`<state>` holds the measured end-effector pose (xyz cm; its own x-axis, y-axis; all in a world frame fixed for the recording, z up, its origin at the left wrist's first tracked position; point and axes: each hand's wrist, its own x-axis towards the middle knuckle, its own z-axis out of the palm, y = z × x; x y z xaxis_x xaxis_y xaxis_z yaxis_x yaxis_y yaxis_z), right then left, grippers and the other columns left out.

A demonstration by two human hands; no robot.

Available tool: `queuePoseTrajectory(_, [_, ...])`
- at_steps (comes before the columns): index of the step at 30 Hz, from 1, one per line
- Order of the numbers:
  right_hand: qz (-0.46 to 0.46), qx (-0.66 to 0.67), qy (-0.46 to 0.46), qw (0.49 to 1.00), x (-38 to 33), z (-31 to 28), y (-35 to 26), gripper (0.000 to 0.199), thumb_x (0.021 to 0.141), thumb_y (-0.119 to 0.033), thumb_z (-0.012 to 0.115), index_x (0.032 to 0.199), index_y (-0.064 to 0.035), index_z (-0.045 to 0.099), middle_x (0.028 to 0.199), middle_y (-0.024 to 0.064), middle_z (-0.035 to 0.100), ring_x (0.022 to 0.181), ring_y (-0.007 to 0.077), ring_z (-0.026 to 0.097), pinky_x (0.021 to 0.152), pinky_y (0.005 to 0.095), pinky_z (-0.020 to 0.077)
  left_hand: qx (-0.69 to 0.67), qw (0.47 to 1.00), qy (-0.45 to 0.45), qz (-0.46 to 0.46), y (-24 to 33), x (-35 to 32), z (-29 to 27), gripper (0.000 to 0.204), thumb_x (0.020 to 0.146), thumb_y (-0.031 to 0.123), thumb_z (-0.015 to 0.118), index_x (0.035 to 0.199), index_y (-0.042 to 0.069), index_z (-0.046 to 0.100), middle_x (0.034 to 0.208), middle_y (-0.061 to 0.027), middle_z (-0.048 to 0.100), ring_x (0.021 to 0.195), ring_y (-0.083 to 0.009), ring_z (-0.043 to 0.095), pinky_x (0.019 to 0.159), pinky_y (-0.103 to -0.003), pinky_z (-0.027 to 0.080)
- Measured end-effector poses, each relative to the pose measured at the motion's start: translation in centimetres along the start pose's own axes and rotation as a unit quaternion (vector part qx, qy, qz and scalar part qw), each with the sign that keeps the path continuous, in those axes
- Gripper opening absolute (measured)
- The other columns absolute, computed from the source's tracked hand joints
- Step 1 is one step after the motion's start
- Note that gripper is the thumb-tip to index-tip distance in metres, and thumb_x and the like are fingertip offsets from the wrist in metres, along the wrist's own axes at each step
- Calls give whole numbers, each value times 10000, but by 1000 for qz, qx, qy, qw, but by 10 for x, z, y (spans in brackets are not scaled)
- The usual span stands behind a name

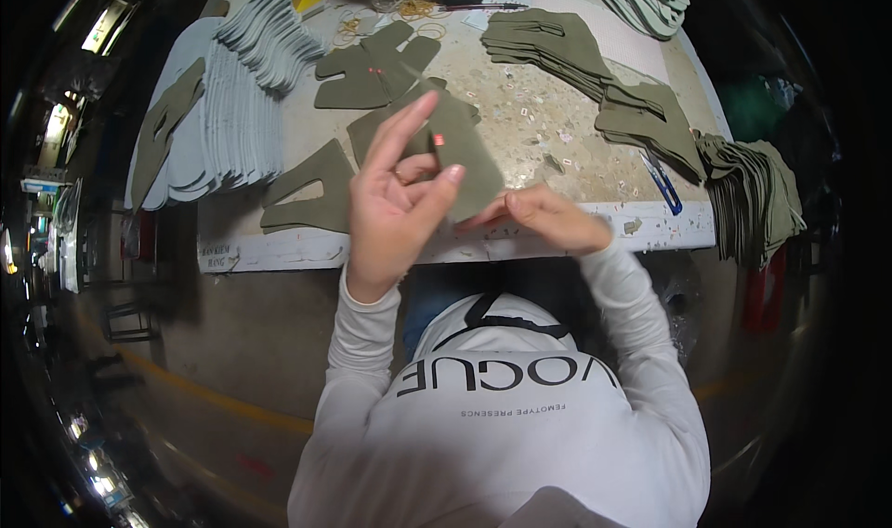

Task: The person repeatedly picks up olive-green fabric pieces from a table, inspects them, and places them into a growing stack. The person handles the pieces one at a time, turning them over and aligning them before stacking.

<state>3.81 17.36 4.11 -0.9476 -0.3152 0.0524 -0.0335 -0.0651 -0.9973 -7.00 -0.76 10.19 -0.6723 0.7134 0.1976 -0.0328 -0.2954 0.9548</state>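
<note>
White sleeves come up from the lower edge to a worktable [595,221]. Both hands hold one olive cut piece [465,156] up over the table's near edge. Left hand [395,203] is raised, its index finger stretched up along the piece and its other fingers curled against it, the thumb tip pressing the cloth just below a small pink tag [439,140] stuck on its face. Right hand [548,220] lies lower, fingers closed in a pinch on the piece's bottom edge.

Judging by the pose, the step in hand is fixing or checking that tag on the piece, which is lifted clear of the table rather than lying on it. Whatever follows calls for a steady pinch below while the left fingertips work near the tag, since the cloth is limp and can fold.

On the table, more olive pieces [372,68] lie flat behind the hands. A fanned pale grey stack [232,110] sits to the left, olive stacks [641,110] to the right. Blue snips [662,182] lie near the right front edge, and rubber bands [409,13] at the back.
</note>
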Motion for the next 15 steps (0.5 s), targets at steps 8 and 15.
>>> queuePoseTrajectory(8, [-205,610,184,743,-22,16,25,886,948,-692,341,1519,-28,208,1546,156,288,1384,299,366,1131,489,320,13,996,-71,-60,-48,-19,24,620,846,-110,620,1426,-21,420,1448,-157,360,1020,-180,641,808,-262,581])
queuePoseTrajectory(15, [-213,633,214,713,-33,16,34,857,960,-629,415,1513,-11,196,1540,183,288,1393,311,352,1153,483,290,14,998,8,-57,-100,-23,37,533,842,-70,665,1351,-24,514,1351,-134,482,1005,-147,634,818,-262,567])
